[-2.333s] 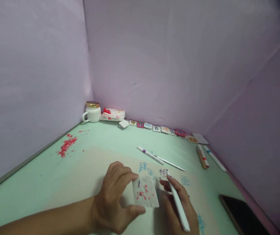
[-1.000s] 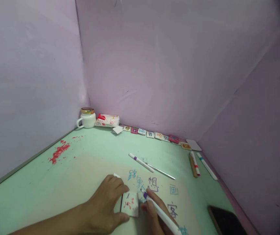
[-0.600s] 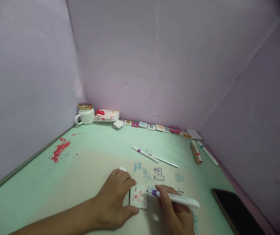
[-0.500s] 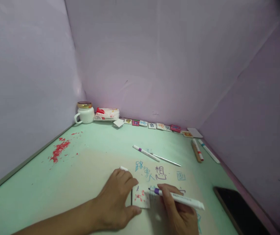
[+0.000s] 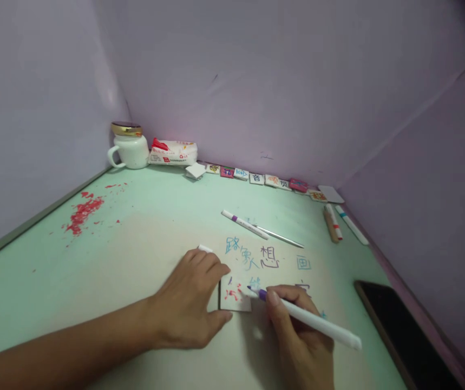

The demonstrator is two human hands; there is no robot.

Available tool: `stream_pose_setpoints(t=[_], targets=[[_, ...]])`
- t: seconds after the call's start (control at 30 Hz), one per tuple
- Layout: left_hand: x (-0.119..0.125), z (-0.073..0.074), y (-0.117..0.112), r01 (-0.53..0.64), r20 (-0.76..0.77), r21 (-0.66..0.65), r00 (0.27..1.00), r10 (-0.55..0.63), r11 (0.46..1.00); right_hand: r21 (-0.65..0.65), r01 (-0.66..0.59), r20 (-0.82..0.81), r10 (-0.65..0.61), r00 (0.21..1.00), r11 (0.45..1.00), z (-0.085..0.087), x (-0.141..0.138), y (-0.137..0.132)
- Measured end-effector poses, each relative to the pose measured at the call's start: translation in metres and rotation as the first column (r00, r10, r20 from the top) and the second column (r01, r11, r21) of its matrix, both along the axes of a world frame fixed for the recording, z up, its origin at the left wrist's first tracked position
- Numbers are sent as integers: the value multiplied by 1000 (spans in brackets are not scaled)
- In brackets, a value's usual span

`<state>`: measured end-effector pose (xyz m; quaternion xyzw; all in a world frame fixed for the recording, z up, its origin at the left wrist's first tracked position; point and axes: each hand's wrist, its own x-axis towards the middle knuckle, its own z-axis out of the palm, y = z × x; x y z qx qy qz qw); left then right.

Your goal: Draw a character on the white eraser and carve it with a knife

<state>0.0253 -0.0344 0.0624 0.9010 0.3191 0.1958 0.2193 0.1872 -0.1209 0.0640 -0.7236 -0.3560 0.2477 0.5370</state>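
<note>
A small white square tile (image 5: pixel 242 302) with red marks and a short purple stroke lies on the table. My left hand (image 5: pixel 194 298) steadies its left side, forefinger at the upper corner and thumb at the lower one. In my right hand (image 5: pixel 297 319) is a white marker (image 5: pixel 321 325) with a purple collar, held like a pen. Its dark tip points left, close to the tile's right edge; whether it touches cannot be told. Just beyond my left knuckles pokes a small white object (image 5: pixel 205 248), mostly hidden. Blue and purple written characters (image 5: pixel 269 257) cover the tabletop around the tile.
Farther back lie a capped purple marker (image 5: pixel 245 224) and a thin metal rod (image 5: pixel 283 237). A dark phone (image 5: pixel 403 330) and more markers (image 5: pixel 351 225) are at the right. Along the back wall stand a lidded white mug (image 5: pixel 130 150), a soft packet (image 5: pixel 174 153) and several lettered tiles (image 5: pixel 257 179). Red crumbs (image 5: pixel 84 214) lie left.
The view has tipped downward, so everything on the table sits higher in the picture. The marker's tip stays near the tile's right side, its barrel now sloping more. Both hands keep their holds.
</note>
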Motion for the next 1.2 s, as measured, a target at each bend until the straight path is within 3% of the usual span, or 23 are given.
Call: stream_pose_setpoints(t=[0.13, 0.3, 0.53, 0.77, 0.97, 1.2], targets=[[1, -2, -1, -20, 11, 9, 1000, 20, 1000, 17, -4, -8, 4, 1000, 1000, 3, -11, 5], [4, 2, -1, 4, -26, 9, 1000, -3, 1000, 96, -109, -46, 114, 992, 989, 3, -19, 14], [4, 2, 1, 26, -47, 0, 999, -26, 1000, 53, -192, 124, 184, 975, 980, -12, 0, 14], [3, 0, 1, 32, -39, 13, 999, -32, 999, 37, -43, 86, 39, 996, 998, -2, -12, 12], [4, 1, 2, 43, -42, 16, 998, -42, 999, 73, -261, 149, 248, 957, 963, -6, -7, 15], [5, 1, 3, 48, -44, 8, 998, -47, 999, 89, -329, 156, 314, 937, 940, -6, -5, 16]])
